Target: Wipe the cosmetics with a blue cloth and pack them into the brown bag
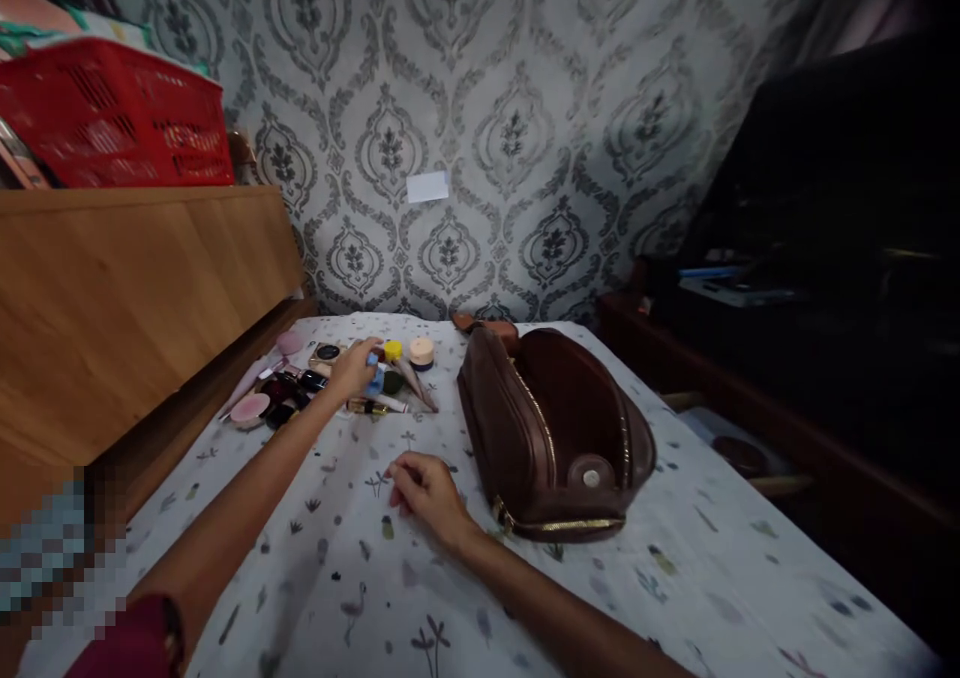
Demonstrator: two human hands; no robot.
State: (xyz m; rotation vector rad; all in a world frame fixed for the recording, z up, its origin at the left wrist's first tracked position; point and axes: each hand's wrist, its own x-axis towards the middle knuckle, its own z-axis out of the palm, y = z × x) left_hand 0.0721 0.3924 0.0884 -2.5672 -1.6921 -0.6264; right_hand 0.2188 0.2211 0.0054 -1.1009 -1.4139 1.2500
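Observation:
My left hand (354, 369) reaches over a spread of cosmetics at the far left of the table. Its fingers bend down around something small that I cannot make out, beside a light blue item (373, 383). About it lie a black-faced compact (327, 353), a pink round case (250, 409), a yellow-lidded jar (393, 350), a cream-coloured jar (422, 352) and a gold-and-black tube (367, 408). Near the middle of the cloth rests my right hand (427, 498), its fingers curled with nothing seen in them. To its right stands a brown toiletry bag (517, 438), unzipped and gaping.
A patterned white cloth (300, 578) covers the table. A wooden cabinet (150, 288) bounds the left side, with a red basket (127, 113) on top. Dark furniture (825, 208) stands at the right. The papered wall (510, 138) closes off the back.

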